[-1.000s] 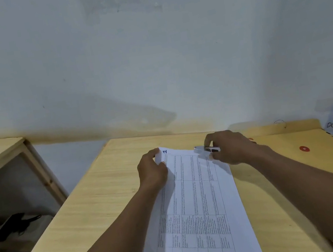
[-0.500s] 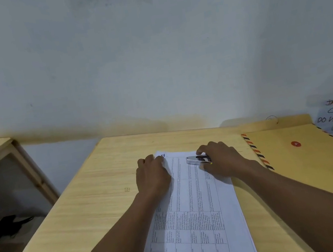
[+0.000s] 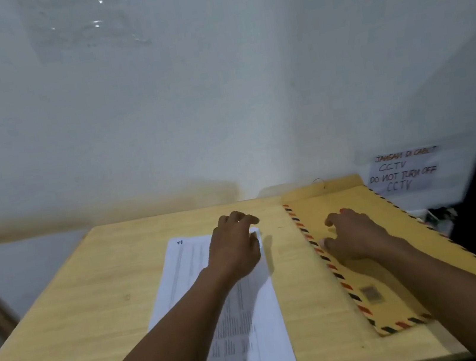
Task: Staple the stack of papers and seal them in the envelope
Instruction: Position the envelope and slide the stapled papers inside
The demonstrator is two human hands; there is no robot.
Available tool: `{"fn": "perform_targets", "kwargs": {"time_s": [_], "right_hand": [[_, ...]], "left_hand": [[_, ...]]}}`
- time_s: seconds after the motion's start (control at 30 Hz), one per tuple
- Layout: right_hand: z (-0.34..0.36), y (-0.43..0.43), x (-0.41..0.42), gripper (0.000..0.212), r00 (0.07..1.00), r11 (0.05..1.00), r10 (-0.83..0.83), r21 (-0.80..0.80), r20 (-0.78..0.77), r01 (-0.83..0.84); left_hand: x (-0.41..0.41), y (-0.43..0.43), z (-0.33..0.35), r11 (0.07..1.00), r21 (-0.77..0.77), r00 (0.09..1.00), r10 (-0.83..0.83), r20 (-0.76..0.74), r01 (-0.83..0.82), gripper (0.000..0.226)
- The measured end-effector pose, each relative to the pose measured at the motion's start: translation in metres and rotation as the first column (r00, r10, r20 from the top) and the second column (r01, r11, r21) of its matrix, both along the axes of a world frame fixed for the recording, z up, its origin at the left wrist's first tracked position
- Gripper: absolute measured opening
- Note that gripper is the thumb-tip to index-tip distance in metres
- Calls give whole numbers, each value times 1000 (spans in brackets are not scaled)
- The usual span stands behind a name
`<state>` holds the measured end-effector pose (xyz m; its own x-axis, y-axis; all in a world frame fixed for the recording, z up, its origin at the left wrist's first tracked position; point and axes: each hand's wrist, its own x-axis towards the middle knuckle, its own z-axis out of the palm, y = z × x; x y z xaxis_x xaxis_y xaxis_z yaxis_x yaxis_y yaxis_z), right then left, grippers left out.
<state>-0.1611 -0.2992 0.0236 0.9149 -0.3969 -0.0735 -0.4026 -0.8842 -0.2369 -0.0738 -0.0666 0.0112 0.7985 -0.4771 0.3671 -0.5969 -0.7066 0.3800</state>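
Note:
The stack of printed white papers (image 3: 247, 328) lies flat on the wooden table (image 3: 95, 312), its short edge towards me. My left hand (image 3: 234, 243) arches over the stack's far right corner with the fingers curled down; what lies under it is hidden. The tan envelope (image 3: 381, 288), edged with red and black stripes, lies to the right of the papers. My right hand (image 3: 354, 233) rests palm down on the envelope with its fingers spread, holding nothing that I can see. No stapler shows in this view.
A white wall stands right behind the table. A handwritten paper notice (image 3: 403, 169) is stuck to it at the right, above the envelope's far corner. The table's front edge is close to me, and its left edge drops off to the floor.
My right hand has left the papers' top edge and moved right onto the envelope; the small stapler it held is out of sight. My left hand shifted from the stack's left corner to its right corner.

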Motion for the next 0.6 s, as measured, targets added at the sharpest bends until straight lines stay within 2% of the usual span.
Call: {"fn": "perform_targets", "kwargs": {"time_s": [0.1,0.27,0.37,0.5,0.6], "right_hand": [[-9,-14,-22,62,995,994,-99,-53,-5,99],[-20,-18,-38,58,995,989,-102,-111,-14,100],[-17,-24,-41,54,996,992,-89,-94,-20,87],[-13,-40,-45,38,996,996,-79,-47,-46,76],[-10,-49,-46,39,996,998,-58,-25,-72,56]], "left_hand": [[-13,-41,-7,985,94,988,-143,-52,147,43],[-27,-83,-20,917,250,949,-287,-132,312,45],[-30,-89,-23,893,290,938,-317,-136,344,42],[-30,-95,-17,879,323,935,-350,-67,352,49],[-38,-104,-12,852,359,921,-384,-66,381,41]]}}
